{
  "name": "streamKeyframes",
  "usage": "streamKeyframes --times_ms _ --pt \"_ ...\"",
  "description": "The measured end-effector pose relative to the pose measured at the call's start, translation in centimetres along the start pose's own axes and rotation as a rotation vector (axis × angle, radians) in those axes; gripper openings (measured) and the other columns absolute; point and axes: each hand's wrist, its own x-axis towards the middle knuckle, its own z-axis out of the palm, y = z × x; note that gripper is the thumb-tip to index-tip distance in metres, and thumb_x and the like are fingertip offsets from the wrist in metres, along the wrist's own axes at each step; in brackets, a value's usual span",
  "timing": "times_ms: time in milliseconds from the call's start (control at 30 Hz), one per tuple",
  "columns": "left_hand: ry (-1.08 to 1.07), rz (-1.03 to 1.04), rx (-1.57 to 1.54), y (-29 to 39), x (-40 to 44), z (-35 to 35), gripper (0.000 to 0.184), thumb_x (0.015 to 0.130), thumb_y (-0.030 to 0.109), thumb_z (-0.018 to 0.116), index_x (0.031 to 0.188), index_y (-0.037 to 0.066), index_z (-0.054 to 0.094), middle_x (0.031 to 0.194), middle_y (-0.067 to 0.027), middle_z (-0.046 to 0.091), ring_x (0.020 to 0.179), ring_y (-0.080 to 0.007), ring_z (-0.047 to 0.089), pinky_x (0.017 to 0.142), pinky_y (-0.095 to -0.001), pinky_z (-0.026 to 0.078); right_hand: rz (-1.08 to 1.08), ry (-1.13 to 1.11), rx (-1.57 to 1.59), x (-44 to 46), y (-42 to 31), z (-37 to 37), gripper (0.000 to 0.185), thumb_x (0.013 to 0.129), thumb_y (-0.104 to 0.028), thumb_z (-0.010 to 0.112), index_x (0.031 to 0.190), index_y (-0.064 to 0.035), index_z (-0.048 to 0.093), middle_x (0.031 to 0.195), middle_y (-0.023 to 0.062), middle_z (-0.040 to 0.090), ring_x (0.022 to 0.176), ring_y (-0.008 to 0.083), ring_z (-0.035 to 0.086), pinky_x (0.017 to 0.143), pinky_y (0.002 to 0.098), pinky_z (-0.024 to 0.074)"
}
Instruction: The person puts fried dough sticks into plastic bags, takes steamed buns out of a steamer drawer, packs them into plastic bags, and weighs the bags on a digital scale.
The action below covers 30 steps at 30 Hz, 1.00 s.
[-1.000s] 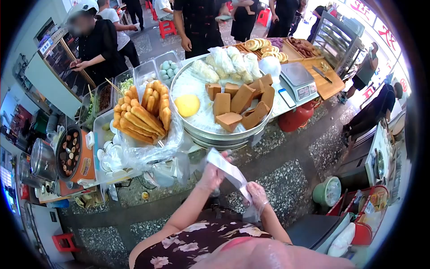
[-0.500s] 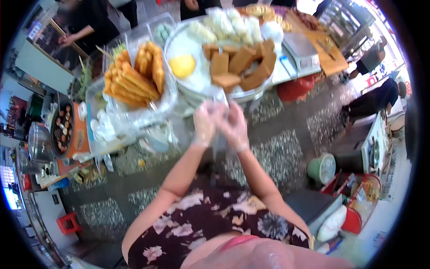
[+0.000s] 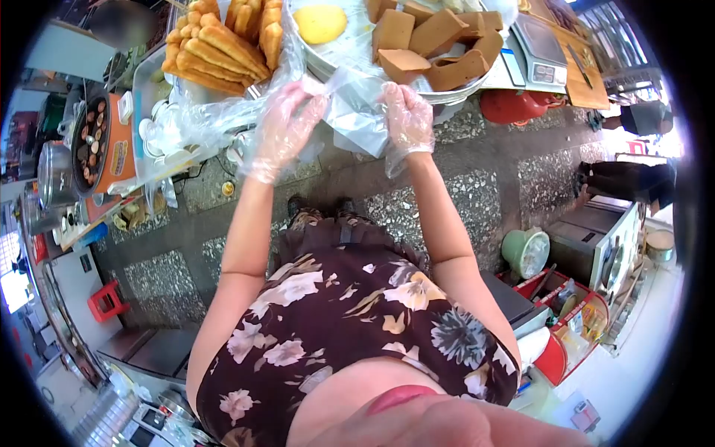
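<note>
Clear plastic bag point(image 3: 359, 115) held up between two gloved hands.
On my head feed, the left hand point(image 3: 287, 130), in a thin clear glove point(image 3: 261, 167), pinches one edge of the bag between its fingers; the right hand point(image 3: 410, 123), gloved alike, has its fingers pressed together on the opposite edge. I see the bag at the near rim of a round tray point(image 3: 456, 94), but can't tell if they touch. Brown blocks point(image 3: 434, 33) and a yellow round point(image 3: 319, 24) lie in the tray; fried dough sticks point(image 3: 217, 56) are heaped beyond the left hand.
</note>
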Motion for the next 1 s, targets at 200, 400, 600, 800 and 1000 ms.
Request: streamKeyframes --times_ms 200,400,600,800,1000 --pt "-0.499 -0.132 -0.23 2.0 3.0 -2.9 0.045 0.087 0.034 0.062 0.121 0.006 0.055 0.114 -0.0131 0.058 0.11 -0.023 0.053 0.093 -0.0352 0.042 -0.187 -0.215 -0.302 0.8 -0.9 -0.5 0.031 0.092 -0.028 0.054 0.078 0.0 0.06 0.063 0.0098 0.054 0.058 0.0164 0.047 0.059 0.0322 0.043" --pt "-0.338 -0.097 -0.249 0.5 1.5 -1.6 0.063 0.078 0.03 0.07 0.134 0.011 0.045 0.094 -0.0062 0.064 0.093 -0.0168 0.061 0.085 -0.0329 0.048 -0.288 -0.353 -0.428 1.8 -1.1 -1.0 0.029 0.09 -0.028 0.055 0.084 0.0001 0.063 0.071 0.0165 0.059 0.065 0.0279 0.057 0.064 0.0346 0.0452" --pt "0.037 -0.599 -1.077 -1.0 4.2 -4.8 0.036 0.089 0.023 0.05 0.117 0.001 0.055 0.091 -0.01 0.063 0.08 -0.0151 0.061 0.07 -0.0253 0.052 -0.203 -0.548 -0.585 1.7 -1.3 -2.3 0.029 0.088 -0.028 0.055 0.083 -0.0007 0.064 0.072 0.0158 0.061 0.066 0.0271 0.058 0.065 0.0353 0.0458" --pt "-0.303 -0.283 -0.29 0.1 -1.8 -1.1 0.045 0.095 0.038 0.045 0.102 -0.002 0.063 0.116 -0.0154 0.059 0.106 -0.0207 0.056 0.095 -0.0346 0.04 -0.119 -0.44 -0.472 1.1 -0.6 -2.8 0.033 0.089 -0.03 0.055 0.081 0.0003 0.063 0.068 0.0143 0.06 0.064 0.0242 0.058 0.064 0.0346 0.0454" --pt "-0.58 -0.459 -0.815 0.4 -1.3 3.0 0.024 0.088 0.027 0.062 0.089 0.005 0.067 0.087 -0.0006 0.065 0.08 -0.0089 0.056 0.071 -0.0246 0.045 -0.173 -0.459 -0.558 1.0 0.5 -3.1 0.033 0.089 -0.033 0.057 0.083 -0.0009 0.062 0.071 0.0153 0.062 0.067 0.0264 0.06 0.064 0.0364 0.0459"
